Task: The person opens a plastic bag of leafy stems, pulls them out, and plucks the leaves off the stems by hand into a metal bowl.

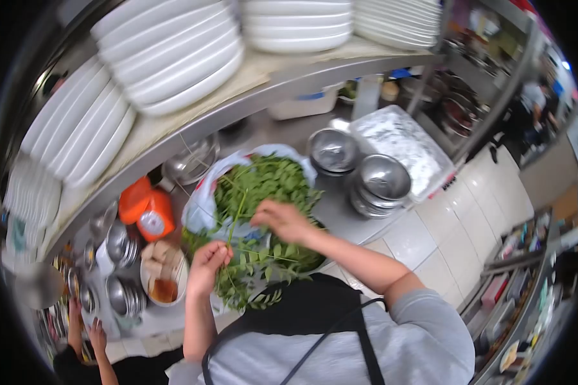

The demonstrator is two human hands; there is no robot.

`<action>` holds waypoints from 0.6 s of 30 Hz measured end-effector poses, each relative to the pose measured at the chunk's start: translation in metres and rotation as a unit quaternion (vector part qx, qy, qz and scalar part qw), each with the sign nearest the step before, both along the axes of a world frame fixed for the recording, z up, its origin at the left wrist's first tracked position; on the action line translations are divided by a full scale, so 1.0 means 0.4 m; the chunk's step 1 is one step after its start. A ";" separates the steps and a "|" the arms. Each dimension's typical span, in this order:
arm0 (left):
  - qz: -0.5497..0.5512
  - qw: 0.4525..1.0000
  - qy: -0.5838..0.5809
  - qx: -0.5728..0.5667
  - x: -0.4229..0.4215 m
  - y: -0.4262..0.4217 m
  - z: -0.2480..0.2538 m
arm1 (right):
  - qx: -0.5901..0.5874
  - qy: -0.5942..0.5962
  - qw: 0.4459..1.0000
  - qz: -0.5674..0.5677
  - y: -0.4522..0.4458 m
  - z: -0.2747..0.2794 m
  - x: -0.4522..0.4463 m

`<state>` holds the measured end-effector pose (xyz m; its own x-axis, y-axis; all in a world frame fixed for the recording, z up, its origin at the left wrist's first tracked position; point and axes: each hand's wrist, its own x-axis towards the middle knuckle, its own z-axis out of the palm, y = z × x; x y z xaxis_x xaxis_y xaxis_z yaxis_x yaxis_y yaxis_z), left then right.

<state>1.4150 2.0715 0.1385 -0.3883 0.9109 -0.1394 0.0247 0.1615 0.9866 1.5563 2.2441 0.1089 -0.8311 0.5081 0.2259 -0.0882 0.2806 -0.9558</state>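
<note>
Green leafy sprigs (263,183) fill a pale plastic bag (202,208) that stands open on the metal counter. My left hand (210,258) is closed in a pinch on a leafy stem at the bag's near side. Over the leaves, to the right of that stem, my right hand (281,220) has its fingers bent together; what they hold, if anything, is too small to tell. More leafy stems hang below my hands, in front of the black apron (289,305).
Stacked metal bowls (382,179) and a white tray (404,144) stand right of the bag. An orange scale (149,215) and a container of pale pieces (166,273) stand left. White plates (173,51) fill the shelf above. A co-worker's hands (87,327) show lower left.
</note>
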 end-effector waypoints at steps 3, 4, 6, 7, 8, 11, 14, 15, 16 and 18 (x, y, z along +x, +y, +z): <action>-0.021 0.998 0.065 0.006 0.018 0.039 -0.055 | 0.016 0.031 0.999 0.008 -0.044 -0.037 -0.021; -0.010 0.996 0.091 -0.005 0.019 0.043 -0.061 | -0.025 0.016 0.999 0.030 -0.047 -0.044 -0.017; -0.003 0.990 0.141 -0.011 0.018 0.046 -0.077 | -0.045 0.015 0.997 0.059 -0.051 -0.058 -0.010; -0.007 0.990 0.141 -0.013 0.018 0.047 -0.089 | -0.047 0.015 0.997 0.057 -0.053 -0.066 -0.007; -0.019 0.991 0.136 -0.005 0.019 0.049 -0.101 | -0.019 -0.029 0.997 0.066 -0.054 -0.072 -0.004; -0.024 0.992 0.127 -0.013 0.027 0.054 -0.110 | 0.045 -0.036 0.997 0.054 -0.064 -0.094 -0.009; -0.012 0.995 0.089 -0.035 0.027 0.050 -0.108 | 0.093 -0.054 0.990 0.095 -0.071 -0.072 -0.012; -0.007 0.998 0.056 -0.037 0.026 0.052 -0.104 | 0.084 -0.065 0.989 0.104 -0.067 -0.065 -0.013; -0.003 0.998 0.057 -0.038 0.021 0.052 -0.099 | 0.075 -0.075 0.988 0.114 -0.065 -0.060 -0.017; 0.007 1.000 -0.006 -0.004 0.011 0.044 -0.088 | 0.063 -0.085 0.986 0.130 -0.068 -0.046 -0.015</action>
